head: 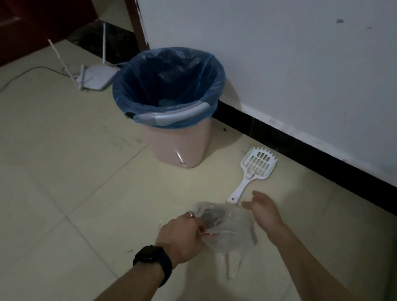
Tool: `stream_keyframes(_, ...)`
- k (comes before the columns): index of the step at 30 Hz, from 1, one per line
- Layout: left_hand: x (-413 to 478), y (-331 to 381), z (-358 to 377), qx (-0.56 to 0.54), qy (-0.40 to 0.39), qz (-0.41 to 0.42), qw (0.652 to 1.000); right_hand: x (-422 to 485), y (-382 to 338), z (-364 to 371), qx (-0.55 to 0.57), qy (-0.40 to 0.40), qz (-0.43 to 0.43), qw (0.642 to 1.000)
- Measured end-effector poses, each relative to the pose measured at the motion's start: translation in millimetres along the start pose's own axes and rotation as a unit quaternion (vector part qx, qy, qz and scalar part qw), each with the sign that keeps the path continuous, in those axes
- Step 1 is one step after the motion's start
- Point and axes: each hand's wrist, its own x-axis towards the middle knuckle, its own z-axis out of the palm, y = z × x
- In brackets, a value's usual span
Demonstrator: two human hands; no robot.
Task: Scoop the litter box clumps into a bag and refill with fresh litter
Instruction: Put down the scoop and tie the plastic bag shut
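Left hand [180, 236] curled — right hand [262, 207] relaxed

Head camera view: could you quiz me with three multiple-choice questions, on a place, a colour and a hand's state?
1. Where is the white slotted plastic scoop?
A. on the tiled floor
B. on a shelf
C. inside a drawer
2. What colour is the plastic liner in the pink plastic bin?
A. red
B. blue
C. yellow
3. What is the left hand doing?
A. lying flat on the floor
B. waving
C. gripping the clear plastic bag
Answers: 1A, it lies on the tiles; 2B, blue film covers the rim; 3C, fingers curl round the bag.
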Motion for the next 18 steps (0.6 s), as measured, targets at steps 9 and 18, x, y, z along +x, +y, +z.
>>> stream_keyframes(9,18,2,-15,-0.02,-0.089,0.009,0.996,-98,80,24,-0.051,0.002,-0.002,0.999)
stream_keyframes(18,24,-27,-52,0.117,-0.129,-0.056,0.983,-134,62,32,-0.085,0.001,-0.05,0.995)
